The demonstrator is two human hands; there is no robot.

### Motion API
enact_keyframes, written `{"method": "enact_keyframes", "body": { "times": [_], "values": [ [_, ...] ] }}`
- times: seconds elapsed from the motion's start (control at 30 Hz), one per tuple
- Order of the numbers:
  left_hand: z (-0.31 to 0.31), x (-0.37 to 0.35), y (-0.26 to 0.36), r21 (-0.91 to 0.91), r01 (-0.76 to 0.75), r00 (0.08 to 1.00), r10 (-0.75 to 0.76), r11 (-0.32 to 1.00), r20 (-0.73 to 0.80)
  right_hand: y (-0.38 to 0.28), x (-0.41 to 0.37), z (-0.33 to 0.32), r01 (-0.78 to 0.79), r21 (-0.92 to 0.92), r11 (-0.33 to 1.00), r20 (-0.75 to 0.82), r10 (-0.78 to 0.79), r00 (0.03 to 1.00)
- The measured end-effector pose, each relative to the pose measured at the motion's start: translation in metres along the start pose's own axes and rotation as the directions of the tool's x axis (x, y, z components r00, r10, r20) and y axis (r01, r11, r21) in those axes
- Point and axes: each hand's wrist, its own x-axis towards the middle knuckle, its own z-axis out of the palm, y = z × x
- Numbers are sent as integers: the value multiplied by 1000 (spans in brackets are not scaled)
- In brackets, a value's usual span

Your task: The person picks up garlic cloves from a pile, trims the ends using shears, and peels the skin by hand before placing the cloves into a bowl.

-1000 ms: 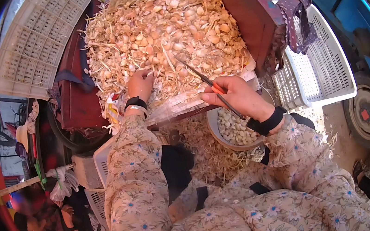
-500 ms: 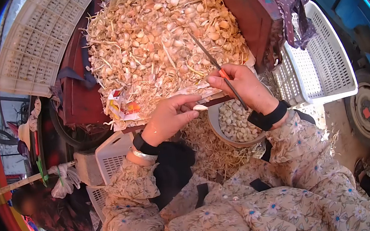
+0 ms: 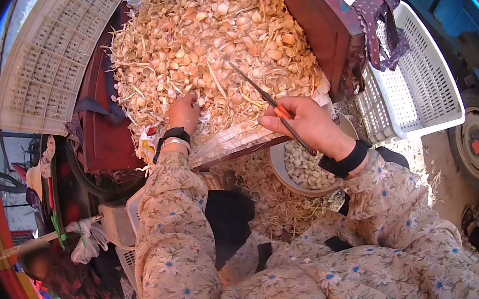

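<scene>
My left hand [image 3: 184, 114] reaches into the near left part of a heap of garlic cloves [image 3: 231, 41]. Its fingers are curled down among the cloves and skins; what they pinch is hidden. My right hand [image 3: 310, 123] is closed round a slim, dark, pointed tool with an orange grip [image 3: 259, 91]. The tool's long tip points up and left over the heap, and its other end sticks out below the palm. Under my right hand stands a round tub [image 3: 281, 174] holding pale garlic cloves [image 3: 305, 168].
The heap lies on a dark red wooden cart [image 3: 324, 11]. White plastic crates stand left [image 3: 52, 59] and right [image 3: 417, 77]. Beside the right crate is a blue vehicle [image 3: 457, 12]. Dry garlic skins [image 3: 274, 202] cover the ground before my knees. Another person [image 3: 74, 274] is at lower left.
My left hand has moved up and left from before me into the heap; the clove it pinched no longer shows in it. My right hand has shifted slightly left and down with the tool.
</scene>
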Motion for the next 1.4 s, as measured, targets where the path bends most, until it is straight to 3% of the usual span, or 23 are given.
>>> {"method": "enact_keyframes", "body": {
  "times": [0.23,0.33,0.47,0.6,0.7,0.8,0.93,1.07,1.13,1.3,1.4],
  "values": [
    [-23,-21,1,21,95,991,-97,995,92,11,2,3,39,-111,993,13,-37,999],
    [-27,-36,0,-312,167,981,-188,935,-39,10,0,5,11,-103,995,29,-8,1000],
    [-39,-61,8,-773,180,975,-212,608,60,10,-1,7,12,-94,995,34,-9,999],
    [-49,-76,16,-953,202,971,-171,224,166,10,-1,10,-5,-104,995,59,11,998],
    [-44,-73,22,-974,227,961,-159,-3,225,12,-1,12,-8,-112,994,65,16,998],
    [-39,-60,18,-946,316,917,-233,-72,324,12,-1,12,-12,-128,992,64,21,998],
    [-33,-44,13,-922,386,906,-180,-26,384,13,0,11,-25,-111,994,56,31,998],
    [-45,-56,37,-919,390,911,-122,-46,393,3,-3,12,18,-316,948,27,-10,1000],
    [-48,-62,50,-913,395,910,-92,-103,405,6,-5,17,86,-378,922,-16,-100,995],
    [-50,-72,64,-878,402,909,4,-260,416,6,-7,18,116,-475,873,-42,-154,987],
    [-50,-70,64,-919,366,923,-70,-144,379,5,-7,17,115,-501,858,-43,-157,987]
  ]
}}
